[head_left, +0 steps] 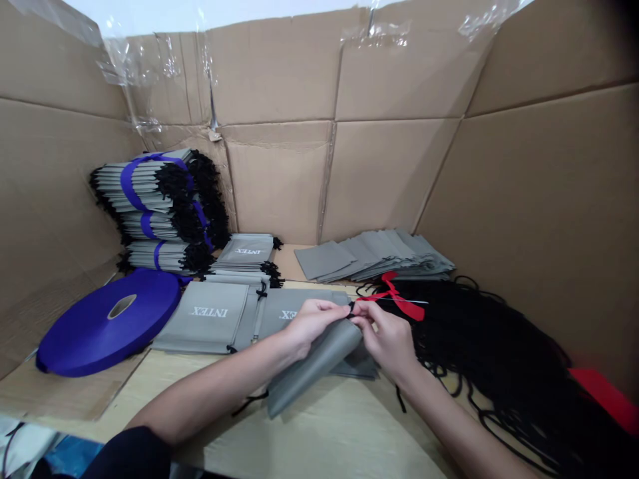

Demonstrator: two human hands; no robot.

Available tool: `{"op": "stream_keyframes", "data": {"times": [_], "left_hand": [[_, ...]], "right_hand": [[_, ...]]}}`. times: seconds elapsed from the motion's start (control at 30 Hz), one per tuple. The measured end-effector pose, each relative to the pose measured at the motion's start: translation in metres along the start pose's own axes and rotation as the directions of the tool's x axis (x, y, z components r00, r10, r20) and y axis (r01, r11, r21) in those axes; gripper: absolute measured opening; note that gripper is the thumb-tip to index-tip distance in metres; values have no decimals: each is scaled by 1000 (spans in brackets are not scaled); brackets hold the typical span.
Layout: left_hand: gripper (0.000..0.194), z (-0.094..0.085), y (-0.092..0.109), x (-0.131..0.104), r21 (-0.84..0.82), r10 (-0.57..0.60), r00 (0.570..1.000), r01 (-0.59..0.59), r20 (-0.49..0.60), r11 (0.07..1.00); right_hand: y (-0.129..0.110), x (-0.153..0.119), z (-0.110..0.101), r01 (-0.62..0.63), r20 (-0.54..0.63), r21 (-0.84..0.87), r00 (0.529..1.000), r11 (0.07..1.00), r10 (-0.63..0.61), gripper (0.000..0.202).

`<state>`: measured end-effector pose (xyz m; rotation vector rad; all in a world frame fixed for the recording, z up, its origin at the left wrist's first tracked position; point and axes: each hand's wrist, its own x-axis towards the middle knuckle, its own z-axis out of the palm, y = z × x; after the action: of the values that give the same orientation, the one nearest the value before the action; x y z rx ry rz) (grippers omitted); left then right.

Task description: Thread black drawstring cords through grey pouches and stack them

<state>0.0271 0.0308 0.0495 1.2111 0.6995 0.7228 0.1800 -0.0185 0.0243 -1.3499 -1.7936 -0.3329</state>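
Two bare hands meet right of the frame's centre: the left hand (317,326) and the right hand (389,332) both pinch with narrow fingers a black cord (351,308) at the upper end of a gray drawstring pouch (324,362), which slants toward the lower middle. Just left, a flat pouch (200,329) carries the white word "INTEX"; the same word is readable on the pouch stack (244,251) behind. At left lies a purple ribbon roll (82,326); at right, a black cord pile (479,332).
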Motion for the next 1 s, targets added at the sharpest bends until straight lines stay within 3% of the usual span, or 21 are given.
{"op": "stream_keyframes", "data": {"times": [0.2,0.3,0.43,0.6,0.7,0.8,0.87,1.0], "left_hand": [[28,-3,-16,7,-163,-43,998,34,-52,986],[29,-9,-19,13,-270,-129,988,147,82,952],[29,-17,-11,16,-316,-301,928,360,221,878],[24,-21,3,14,-248,-334,881,425,335,871],[18,-22,2,15,-174,-306,889,379,340,909],[17,-23,-5,18,-127,-230,922,281,312,951],[17,-25,-8,19,-109,-223,921,270,320,957],[18,-31,-4,19,-62,-216,913,251,345,966]], "right_hand": [[6,3,-5,231,90,-166,972,959,-218,13],[6,4,-5,276,128,-183,958,944,-255,17],[4,5,-6,310,136,-129,946,942,-293,20],[4,3,-7,332,18,-68,943,941,-331,20],[7,2,-6,394,20,19,919,919,-395,23],[10,3,-4,442,140,188,872,877,-469,27],[11,3,-3,420,216,248,855,873,-472,28],[9,3,0,369,183,294,884,882,-431,24]]}}
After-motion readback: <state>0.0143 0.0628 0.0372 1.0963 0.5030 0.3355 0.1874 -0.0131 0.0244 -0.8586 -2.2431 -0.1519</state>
